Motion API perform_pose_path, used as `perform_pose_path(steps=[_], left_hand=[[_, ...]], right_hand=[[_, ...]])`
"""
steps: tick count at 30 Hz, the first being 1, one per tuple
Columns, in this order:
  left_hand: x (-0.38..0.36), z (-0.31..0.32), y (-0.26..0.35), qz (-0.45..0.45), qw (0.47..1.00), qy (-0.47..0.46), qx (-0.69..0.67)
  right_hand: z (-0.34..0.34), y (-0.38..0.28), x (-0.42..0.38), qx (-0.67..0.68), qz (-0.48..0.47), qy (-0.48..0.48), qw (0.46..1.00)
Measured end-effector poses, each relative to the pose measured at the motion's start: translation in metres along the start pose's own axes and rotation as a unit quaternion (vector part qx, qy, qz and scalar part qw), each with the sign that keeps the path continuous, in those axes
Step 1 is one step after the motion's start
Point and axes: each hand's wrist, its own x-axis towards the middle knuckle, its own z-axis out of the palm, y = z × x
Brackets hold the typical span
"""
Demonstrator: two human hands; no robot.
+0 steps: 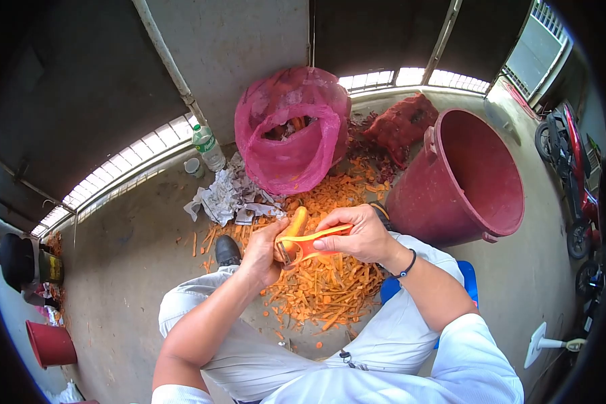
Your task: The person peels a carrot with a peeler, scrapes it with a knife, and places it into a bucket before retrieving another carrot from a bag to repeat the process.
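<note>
My left hand (pixel 262 250) is closed around a carrot (pixel 297 223), whose orange upper end sticks out past the fingers. In my right hand (pixel 362 232) is a peeler (pixel 310 246) with an orange-yellow handle. Its metal blade end lies at the lower part of the carrot, close to my left fingers; whether it touches cannot be made out. Below both hands, a heap of carrot peelings (pixel 333 286) covers the floor between my legs.
Ahead stands a pink mesh sack (pixel 286 158) with carrots inside. A large dark-red bucket (pixel 424 195) tilts at right, beside a red mesh bag (pixel 404 124). Crumpled paper (pixel 229 192) and a plastic bottle (pixel 209 148) are at left. A motorcycle (pixel 572 168) stands far right.
</note>
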Motion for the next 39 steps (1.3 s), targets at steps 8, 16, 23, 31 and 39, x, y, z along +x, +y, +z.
perform_pose_path(steps=[8,16,23,31,39], left_hand=[[-0.014,0.03,0.0,0.008,1.0,-0.011,-0.024],[-0.027,0.015,0.007,-0.052,0.994,-0.093,-0.011],[-0.014,-0.007,0.011,-0.108,0.981,-0.154,-0.052],[-0.002,-0.008,0.001,-0.038,0.997,-0.037,-0.052],[-0.015,0.013,-0.001,-0.003,0.999,-0.028,-0.033]], right_hand=[[-0.01,-0.023,-0.006,-0.009,-0.026,-0.028,0.999],[-0.072,-0.003,0.004,-0.003,0.008,0.048,0.999],[-0.103,0.028,0.022,-0.116,0.02,0.191,0.974],[-0.015,-0.007,-0.003,0.023,0.004,-0.017,1.0],[-0.003,-0.008,-0.008,-0.014,-0.031,-0.019,0.999]])
